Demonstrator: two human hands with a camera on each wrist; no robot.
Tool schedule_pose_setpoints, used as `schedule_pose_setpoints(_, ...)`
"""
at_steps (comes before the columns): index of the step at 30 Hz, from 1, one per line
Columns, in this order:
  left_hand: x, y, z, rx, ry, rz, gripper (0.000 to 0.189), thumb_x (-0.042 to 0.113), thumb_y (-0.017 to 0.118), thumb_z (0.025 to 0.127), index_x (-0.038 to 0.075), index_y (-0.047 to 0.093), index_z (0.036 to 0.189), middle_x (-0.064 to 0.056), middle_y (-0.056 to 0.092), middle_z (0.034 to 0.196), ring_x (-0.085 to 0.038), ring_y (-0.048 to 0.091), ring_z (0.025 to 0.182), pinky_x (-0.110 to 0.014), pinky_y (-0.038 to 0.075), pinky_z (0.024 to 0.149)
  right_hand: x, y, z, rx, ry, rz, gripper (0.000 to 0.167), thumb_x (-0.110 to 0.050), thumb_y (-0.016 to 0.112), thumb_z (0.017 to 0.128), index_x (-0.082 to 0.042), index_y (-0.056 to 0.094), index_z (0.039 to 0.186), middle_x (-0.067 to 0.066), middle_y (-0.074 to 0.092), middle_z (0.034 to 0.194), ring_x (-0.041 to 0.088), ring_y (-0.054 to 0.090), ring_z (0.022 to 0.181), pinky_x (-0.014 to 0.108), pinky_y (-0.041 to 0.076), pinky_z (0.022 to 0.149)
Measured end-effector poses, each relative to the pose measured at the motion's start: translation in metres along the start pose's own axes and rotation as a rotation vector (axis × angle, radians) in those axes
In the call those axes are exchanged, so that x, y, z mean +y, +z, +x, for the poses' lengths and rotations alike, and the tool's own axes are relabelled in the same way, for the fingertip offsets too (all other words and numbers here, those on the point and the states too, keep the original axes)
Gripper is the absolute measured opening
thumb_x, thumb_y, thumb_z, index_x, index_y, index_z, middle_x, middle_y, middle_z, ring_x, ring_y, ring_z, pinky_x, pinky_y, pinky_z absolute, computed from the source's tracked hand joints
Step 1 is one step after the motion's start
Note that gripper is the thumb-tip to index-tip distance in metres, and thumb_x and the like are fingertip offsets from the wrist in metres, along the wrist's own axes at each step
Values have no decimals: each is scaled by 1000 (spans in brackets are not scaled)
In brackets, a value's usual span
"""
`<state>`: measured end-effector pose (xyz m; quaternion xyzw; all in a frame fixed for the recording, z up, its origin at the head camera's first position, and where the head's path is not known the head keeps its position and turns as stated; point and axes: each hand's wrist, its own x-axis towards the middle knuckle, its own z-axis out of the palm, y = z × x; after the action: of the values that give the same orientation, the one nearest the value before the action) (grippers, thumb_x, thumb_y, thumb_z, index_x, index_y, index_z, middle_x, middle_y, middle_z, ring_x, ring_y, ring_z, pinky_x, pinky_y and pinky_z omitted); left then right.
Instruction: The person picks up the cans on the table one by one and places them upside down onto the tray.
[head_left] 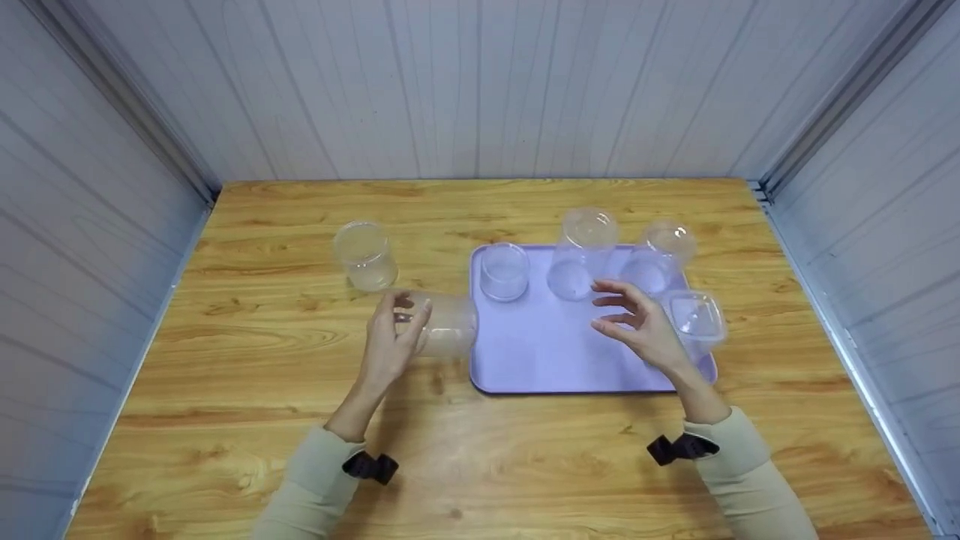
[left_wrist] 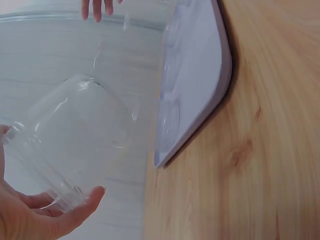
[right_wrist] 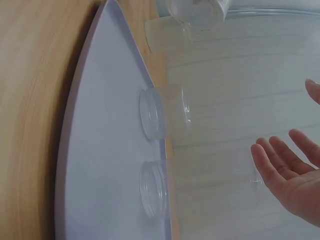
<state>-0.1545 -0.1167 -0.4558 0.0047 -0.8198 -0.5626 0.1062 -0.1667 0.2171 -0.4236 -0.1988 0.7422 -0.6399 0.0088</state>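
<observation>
My left hand (head_left: 390, 334) grips a clear plastic jar (head_left: 448, 326) by its ridged end. The jar (left_wrist: 82, 117) is tilted, its other end pointing toward the tray. My right hand (head_left: 637, 322) holds nothing, its fingers loosely bent and apart above the right half of the lavender tray (head_left: 555, 352). In the right wrist view the right hand (right_wrist: 290, 172) shows spread fingers. A short clear jar (head_left: 505, 274) stands at the tray's back left corner. Along its back and right side are a tall clear jar (head_left: 585, 255), another clear jar (head_left: 660, 259) and a squarish one (head_left: 696, 316).
A further clear jar (head_left: 367, 255) stands on the wooden table (head_left: 247, 337) left of the tray. Pale panel walls (head_left: 480, 90) close in the table at the back and both sides.
</observation>
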Motion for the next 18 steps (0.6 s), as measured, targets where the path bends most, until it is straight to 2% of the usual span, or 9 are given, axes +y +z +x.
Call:
schedule_pose_setpoints(6, 2, 16, -4, -5, 35, -51, 36, 24, 55, 86, -4, 50, 109, -15, 54, 96, -26, 55, 82, -35, 47, 73, 3, 9, -1, -34, -17, 6, 49, 16, 61, 73, 15, 43, 119, 23, 49, 117, 45, 45, 102, 35, 48, 77)
schedule_pose_setpoints(10, 4, 25, -5, -22, 43, -67, 36, 24, 53, 88, -4, 49, 110, -14, 55, 95, -24, 56, 82, -34, 48, 71, 7, 14, -2, -60, -27, 22, 50, 15, 61, 73, 15, 42, 119, 24, 48, 118, 49, 43, 102, 44, 46, 78)
schedule_pose_setpoints(13, 6, 31, -6, -27, 49, -70, 36, 25, 50, 89, -4, 49, 111, -13, 56, 92, -23, 55, 81, -33, 47, 70, 14, 15, -1, -79, -23, 38, 51, 14, 61, 74, 13, 42, 121, 22, 48, 120, 47, 43, 104, 50, 43, 79)
schedule_pose_setpoints(18, 9, 39, -6, -49, 42, -96, 37, 27, 47, 91, -3, 48, 112, -12, 57, 90, -22, 55, 82, -33, 48, 69, 29, 18, 2, -99, -26, 69, 53, 10, 63, 75, 7, 43, 124, 17, 47, 122, 42, 44, 107, 49, 44, 80)
